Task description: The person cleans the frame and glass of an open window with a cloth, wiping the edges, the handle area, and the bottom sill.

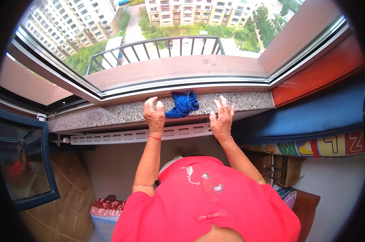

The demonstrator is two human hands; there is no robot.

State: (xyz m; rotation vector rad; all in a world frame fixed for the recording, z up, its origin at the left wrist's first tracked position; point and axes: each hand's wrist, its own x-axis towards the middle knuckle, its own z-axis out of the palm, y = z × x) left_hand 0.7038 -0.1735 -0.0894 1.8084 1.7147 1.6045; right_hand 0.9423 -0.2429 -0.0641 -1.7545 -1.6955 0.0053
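A crumpled blue cloth (184, 104) lies on the speckled granite windowsill (240, 101), between my two hands and touching neither clearly. My left hand (154, 115) is at the sill's front edge, just left of the cloth, with thumb and fingers apart and nothing held. To the right of the cloth, my right hand (222, 119) is raised over the sill's edge, its fingers spread and holding nothing. A red cord is around my left wrist. Behind the sill stands a large window pane in a white frame (182, 87).
Below the sill runs a white slotted radiator (140, 136). An open dark-framed window sash (49, 169) juts in at the left. Blue curtain fabric (306, 121) hangs at the right, above cardboard boxes (287, 171). A bag with red fabric (107, 211) stands at lower left.
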